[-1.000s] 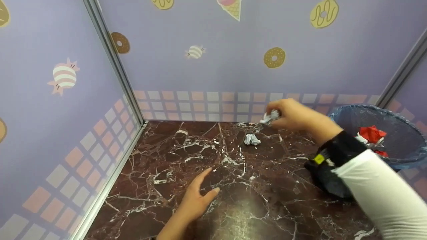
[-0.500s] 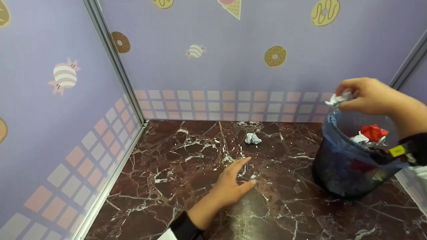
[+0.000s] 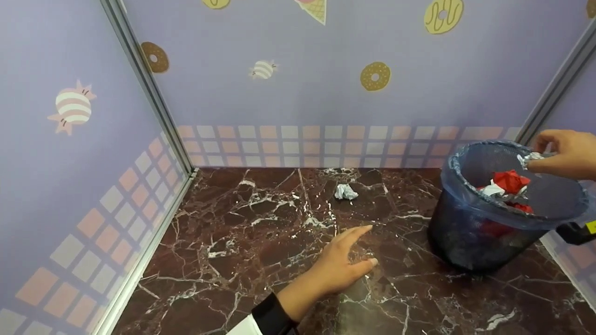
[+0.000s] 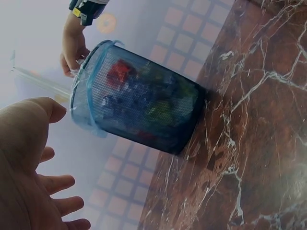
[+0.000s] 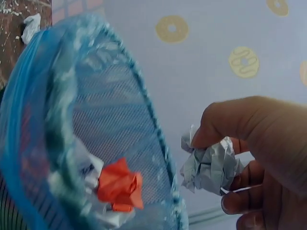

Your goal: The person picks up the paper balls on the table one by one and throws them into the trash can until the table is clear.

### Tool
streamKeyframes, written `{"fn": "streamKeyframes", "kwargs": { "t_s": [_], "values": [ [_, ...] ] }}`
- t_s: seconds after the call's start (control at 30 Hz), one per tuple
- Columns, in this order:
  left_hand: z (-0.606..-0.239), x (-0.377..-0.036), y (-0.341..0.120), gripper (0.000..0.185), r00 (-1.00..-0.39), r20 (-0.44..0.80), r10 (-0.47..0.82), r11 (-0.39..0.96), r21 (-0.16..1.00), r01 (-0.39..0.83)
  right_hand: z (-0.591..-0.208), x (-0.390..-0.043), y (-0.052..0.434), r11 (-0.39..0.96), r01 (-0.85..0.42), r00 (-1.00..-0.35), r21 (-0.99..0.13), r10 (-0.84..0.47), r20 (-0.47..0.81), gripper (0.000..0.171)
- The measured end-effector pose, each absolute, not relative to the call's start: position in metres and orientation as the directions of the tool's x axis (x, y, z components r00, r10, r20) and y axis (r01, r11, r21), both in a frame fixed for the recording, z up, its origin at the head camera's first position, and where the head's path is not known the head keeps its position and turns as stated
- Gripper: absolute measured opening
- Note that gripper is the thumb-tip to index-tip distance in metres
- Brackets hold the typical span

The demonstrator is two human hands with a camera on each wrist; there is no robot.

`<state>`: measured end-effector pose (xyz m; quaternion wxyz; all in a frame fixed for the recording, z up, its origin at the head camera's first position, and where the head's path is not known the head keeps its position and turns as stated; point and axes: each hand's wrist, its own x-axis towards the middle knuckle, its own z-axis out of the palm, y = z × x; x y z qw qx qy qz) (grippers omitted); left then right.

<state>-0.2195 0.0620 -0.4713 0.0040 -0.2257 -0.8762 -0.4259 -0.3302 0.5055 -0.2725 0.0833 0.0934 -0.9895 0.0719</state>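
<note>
My right hand [image 3: 565,153] pinches a crumpled white paper ball [image 5: 211,165] between thumb and fingers, over the far right part of the bin's mouth. The mesh trash bin [image 3: 475,242] is lined with a blue plastic bag [image 5: 110,76]. Inside it lie a crumpled red paper [image 3: 511,180] and crumpled white paper [image 3: 492,189]. Held low over the tabletop, my left hand [image 3: 337,265] has thumb and fingers spread and grasps nothing. Beyond it, another crumpled white paper ball [image 3: 346,191] lies on the dark marbled tabletop [image 3: 260,260].
Small white scraps [image 3: 331,211] are scattered near the paper ball on the tabletop. A purple patterned wall [image 3: 316,93] closes off the back, and a side wall [image 3: 70,186] runs along the left. The bin stands near the right wall.
My right hand has carried its paper ball rightward from above the table to over the bin. My left hand has moved right, staying spread. The other paper ball stays on the table.
</note>
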Motion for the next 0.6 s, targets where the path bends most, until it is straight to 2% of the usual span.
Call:
{"fn": "streamKeyframes", "kwargs": {
  "t_s": [0.23,0.6],
  "values": [
    [-0.475,-0.220,0.063,0.070,-0.893,0.205,0.400,0.531,0.743,0.408,-0.283,-0.328,0.517,0.974,-0.174,-0.978,-0.144,-0.154,0.139,0.043],
    [-0.475,-0.216,0.054,0.071,-0.917,0.159,0.366,0.549,0.759,0.350,-0.289,-0.324,0.513,0.974,-0.153,-0.980,-0.166,-0.128,0.152,0.052]
  ]
}}
